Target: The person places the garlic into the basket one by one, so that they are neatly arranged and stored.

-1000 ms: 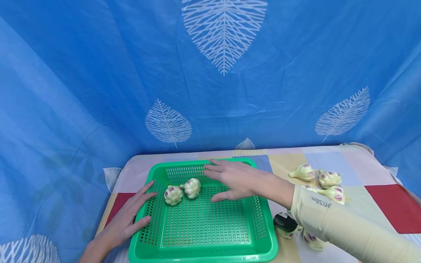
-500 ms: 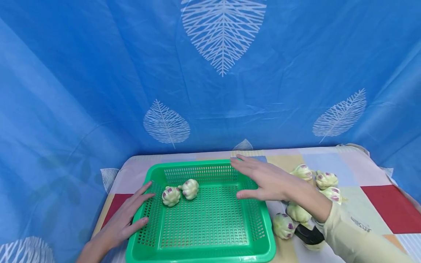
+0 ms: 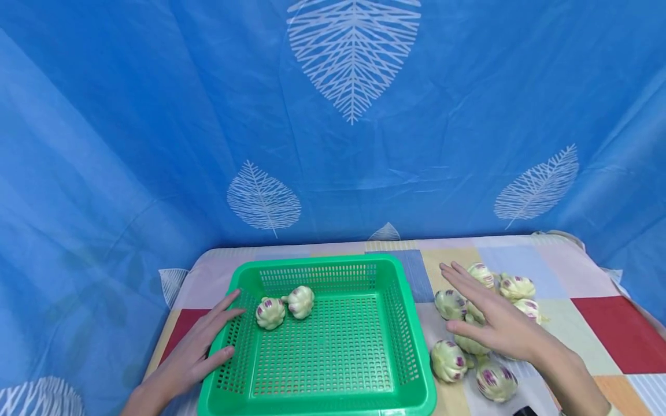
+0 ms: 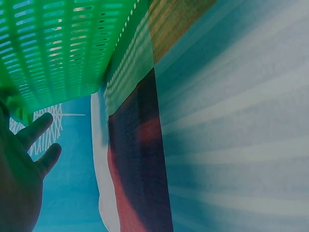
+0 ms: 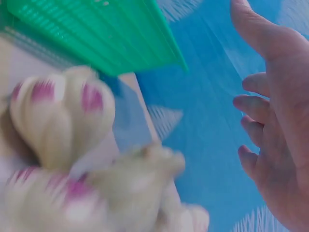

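Observation:
Two garlic bulbs, one point(image 3: 270, 314) to the left and another point(image 3: 300, 302) beside it, lie in the back left part of a green plastic basket point(image 3: 416, 358). My left hand point(image 3: 195, 349) rests on the basket's left rim with its fingers spread. Over a pile of several garlic bulbs point(image 3: 450, 361) right of the basket, my right hand point(image 3: 499, 323) hovers with straight fingers and holds nothing. In the right wrist view the bulbs point(image 5: 63, 116) are close and blurred, apart from the hand point(image 5: 285, 116). Part of the pile is hidden under this hand.
A patchwork cloth point(image 3: 562, 329) covers the table. Blue curtains point(image 3: 442, 115) with white leaf prints hang behind it and at the sides. A black object point(image 3: 525, 411) shows at the right wrist.
My right hand has moved right from over the basket to above the garlic pile, uncovering the basket's right side. My left hand has stayed at the left rim.

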{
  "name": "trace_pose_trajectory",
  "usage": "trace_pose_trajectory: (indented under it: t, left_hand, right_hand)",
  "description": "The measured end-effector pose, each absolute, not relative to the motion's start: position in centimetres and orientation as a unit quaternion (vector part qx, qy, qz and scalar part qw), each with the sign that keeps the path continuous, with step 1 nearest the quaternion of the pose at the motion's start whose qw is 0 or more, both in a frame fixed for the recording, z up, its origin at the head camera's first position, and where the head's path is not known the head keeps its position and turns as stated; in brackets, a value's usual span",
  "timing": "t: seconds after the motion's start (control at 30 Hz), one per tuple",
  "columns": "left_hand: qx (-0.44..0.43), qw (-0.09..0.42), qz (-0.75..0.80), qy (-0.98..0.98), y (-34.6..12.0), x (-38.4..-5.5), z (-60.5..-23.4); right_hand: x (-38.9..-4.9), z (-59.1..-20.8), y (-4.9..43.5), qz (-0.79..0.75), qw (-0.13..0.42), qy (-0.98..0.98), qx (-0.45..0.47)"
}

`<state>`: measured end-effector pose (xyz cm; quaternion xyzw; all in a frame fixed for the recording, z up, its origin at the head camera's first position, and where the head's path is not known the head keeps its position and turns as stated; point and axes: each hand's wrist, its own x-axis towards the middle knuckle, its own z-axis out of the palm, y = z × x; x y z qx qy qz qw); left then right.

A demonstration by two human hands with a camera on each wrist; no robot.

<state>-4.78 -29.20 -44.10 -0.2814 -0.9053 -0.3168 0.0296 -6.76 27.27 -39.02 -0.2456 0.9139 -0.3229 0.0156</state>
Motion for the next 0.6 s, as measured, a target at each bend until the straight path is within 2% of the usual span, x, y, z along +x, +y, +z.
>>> trace_pose_trajectory:
  t: [0.2, 0.43, 0.6]
  left_hand:
    - [-0.274, 0.019, -0.332, -0.902, -29.3, -4.6, -44.1]
    - [-0.274, 0.012, -0.337, -0.901, -29.4, -4.7, -44.2]
    - [-0.275, 0.012, -0.336, -0.901, -29.4, -5.0, -44.2]
  right_hand:
    - [-3.7, -40.0, 30.8, -0.369, 0.013, 0.912, -0.180]
    - [-0.6, -41.9, 35.7, -0.339, 0.012, 0.938, -0.072]
    - [0.7, -43.3, 38.6, -0.305, 0.066, 0.950, 0.008]
